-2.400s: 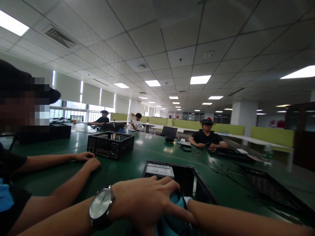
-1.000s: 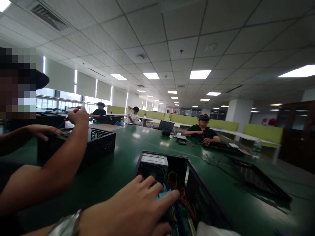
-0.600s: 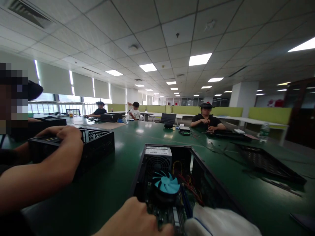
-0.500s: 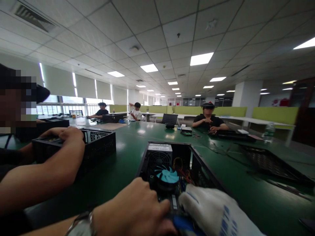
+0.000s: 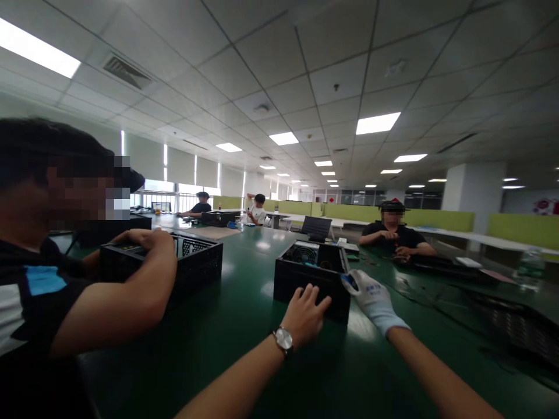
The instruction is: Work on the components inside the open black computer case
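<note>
A black computer case (image 5: 311, 285) sits on the green table ahead of me, its top uncovered. A round fan grille (image 5: 304, 255) and a bit of light-blue fan (image 5: 311, 265) show inside; the rest of the interior is hidden by the walls. My left hand (image 5: 305, 316), bare with a wristwatch (image 5: 283, 338), has its fingers spread against the case's near wall. At the right near corner, my right hand (image 5: 369, 295) in a white glove is closed around a small blue object (image 5: 348, 283), whose kind I cannot make out.
On my left, a co-worker's arm (image 5: 126, 297) reaches into another black case (image 5: 198, 270). Across the table sits another person (image 5: 393, 235). Toward the right lie a black perforated panel (image 5: 515, 320), dark cables and a clear plastic bottle (image 5: 530, 269).
The case now appears farther away and smaller. My hands have moved from over its interior to its near wall and right corner. My view has turned left.
</note>
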Demonstrator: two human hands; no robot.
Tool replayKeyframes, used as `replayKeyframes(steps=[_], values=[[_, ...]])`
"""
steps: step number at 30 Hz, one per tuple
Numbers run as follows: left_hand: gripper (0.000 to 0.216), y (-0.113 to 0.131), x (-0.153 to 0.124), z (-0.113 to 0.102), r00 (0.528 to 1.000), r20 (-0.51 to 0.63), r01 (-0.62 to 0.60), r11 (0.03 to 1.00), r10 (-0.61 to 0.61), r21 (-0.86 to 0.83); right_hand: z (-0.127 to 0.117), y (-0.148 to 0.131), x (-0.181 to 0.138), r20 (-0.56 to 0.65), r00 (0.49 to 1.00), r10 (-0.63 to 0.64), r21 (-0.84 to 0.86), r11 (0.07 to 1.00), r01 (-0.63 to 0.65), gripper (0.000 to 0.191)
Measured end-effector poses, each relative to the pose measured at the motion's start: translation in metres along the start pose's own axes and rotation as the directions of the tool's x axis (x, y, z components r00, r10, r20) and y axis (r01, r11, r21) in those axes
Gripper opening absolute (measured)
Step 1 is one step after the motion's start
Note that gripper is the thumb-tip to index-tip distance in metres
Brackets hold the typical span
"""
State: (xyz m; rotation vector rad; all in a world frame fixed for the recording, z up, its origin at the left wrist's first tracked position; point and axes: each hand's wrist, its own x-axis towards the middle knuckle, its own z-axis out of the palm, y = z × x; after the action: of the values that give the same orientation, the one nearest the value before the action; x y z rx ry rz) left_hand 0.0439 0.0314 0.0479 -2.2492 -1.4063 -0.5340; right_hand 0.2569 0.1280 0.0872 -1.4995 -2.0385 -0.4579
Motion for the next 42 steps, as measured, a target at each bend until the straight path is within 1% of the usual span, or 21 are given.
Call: replayKeyframes(steps=[2, 4, 6, 8, 9, 12, 13, 17, 21, 24, 28, 35, 39, 42], values=[[0.045, -0.002, -0.02, 0.024, 1.0, 0.021, 0.007, 0.998, -0.006, -0.056, 0.016, 0.034, -0.025, 0.076, 0.995, 0.069, 0.014, 0.997, -0.071, 0.037], [0.039, -0.009, -0.033, 0.039, 0.997, 0.042, 0.075, 0.992, -0.071, -0.106, 0.03, 0.064, -0.049, 0.141, 0.979, 0.148, 0.049, 0.987, -0.156, 0.04], [0.036, -0.017, -0.039, 0.046, 0.991, 0.067, 0.124, 0.982, -0.115, -0.145, 0.042, 0.085, -0.065, 0.204, 0.95, 0.238, 0.115, 0.958, -0.264, 0.046], [0.034, -0.021, -0.038, 0.049, 0.99, 0.098, 0.115, 0.978, -0.099, -0.175, 0.053, 0.099, -0.072, 0.275, 0.915, 0.296, 0.181, 0.918, -0.352, 0.054], [0.032, -0.021, -0.037, 0.049, 0.99, 0.114, 0.101, 0.977, -0.081, -0.187, 0.058, 0.104, -0.072, 0.299, 0.909, 0.292, 0.2, 0.912, -0.359, 0.056], [0.028, -0.019, -0.033, 0.047, 0.987, 0.149, 0.089, 0.975, -0.058, -0.206, 0.069, 0.113, -0.065, 0.328, 0.922, 0.204, 0.249, 0.923, -0.293, 0.055], [0.027, -0.019, -0.033, 0.047, 0.986, 0.157, 0.092, 0.973, -0.059, -0.21, 0.072, 0.115, -0.062, 0.338, 0.92, 0.2, 0.265, 0.918, -0.296, 0.056], [0.024, -0.018, -0.035, 0.048, 0.983, 0.177, 0.093, 0.971, -0.053, -0.222, 0.076, 0.12, -0.057, 0.384, 0.885, 0.263, 0.326, 0.858, -0.397, 0.062], [0.025, -0.018, -0.037, 0.049, 0.983, 0.18, 0.074, 0.97, -0.032, -0.233, 0.076, 0.121, -0.06, 0.382, 0.878, 0.287, 0.344, 0.838, -0.424, 0.067], [0.025, -0.017, -0.037, 0.049, 0.984, 0.173, 0.077, 0.968, -0.036, -0.237, 0.08, 0.122, -0.062, 0.358, 0.892, 0.276, 0.332, 0.855, -0.398, 0.068], [0.026, -0.016, -0.038, 0.048, 0.987, 0.154, 0.073, 0.968, -0.037, -0.238, 0.085, 0.123, -0.064, 0.363, 0.9, 0.239, 0.312, 0.879, -0.36, 0.064], [0.028, -0.018, -0.038, 0.049, 0.994, 0.108, 0.043, 0.969, -0.017, -0.244, 0.078, 0.115, -0.065, 0.363, 0.905, 0.223, 0.309, 0.887, -0.342, 0.057], [0.036, -0.016, -0.04, 0.047, 0.998, 0.053, 0.035, 0.973, -0.024, -0.228, 0.074, 0.109, -0.065, 0.378, 0.891, 0.251, 0.261, 0.895, -0.362, 0.063], [0.042, -0.014, -0.039, 0.041, 1.0, -0.011, 0.014, 0.978, -0.016, -0.209, 0.07, 0.101, -0.067, 0.404, 0.887, 0.224, 0.211, 0.921, -0.329, 0.062]])
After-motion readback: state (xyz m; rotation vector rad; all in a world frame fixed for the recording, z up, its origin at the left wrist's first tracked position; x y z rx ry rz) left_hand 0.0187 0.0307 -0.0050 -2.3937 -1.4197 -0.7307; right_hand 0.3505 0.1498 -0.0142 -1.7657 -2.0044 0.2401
